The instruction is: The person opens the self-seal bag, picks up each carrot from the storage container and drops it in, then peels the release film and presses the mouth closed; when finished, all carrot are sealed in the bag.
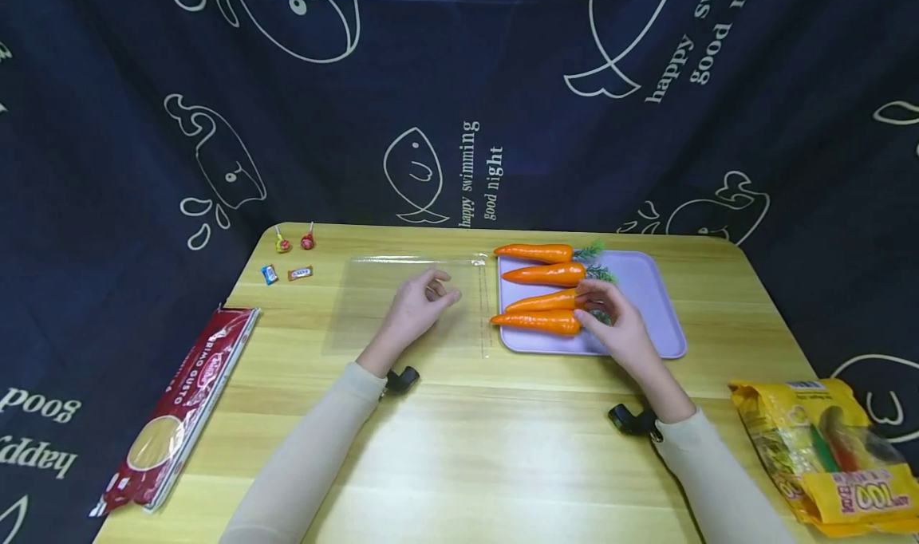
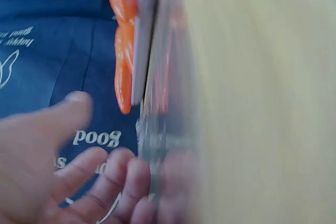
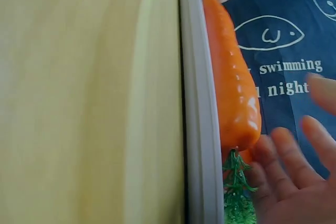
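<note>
Several orange carrots with green tops lie side by side across a lilac tray (image 1: 664,313), their tips at its left edge. My right hand (image 1: 613,325) is over the top ends of the two nearest ones, thumb beside the front carrot (image 1: 538,321). In the right wrist view its fingers (image 3: 286,156) are spread beside the green top (image 3: 236,182), and the thumb stands apart. My left hand (image 1: 415,309) hovers over a flat clear plastic bag (image 1: 359,313) left of the tray. Its fingers are loosely bent with nothing between them.
Two lollipops (image 1: 308,239) and two small wrapped candies (image 1: 300,273) lie at the back left. A long red food packet (image 1: 183,400) lies along the left edge. At the front right is a yellow bag (image 1: 833,456). A dark printed curtain (image 1: 517,113) hangs behind the table.
</note>
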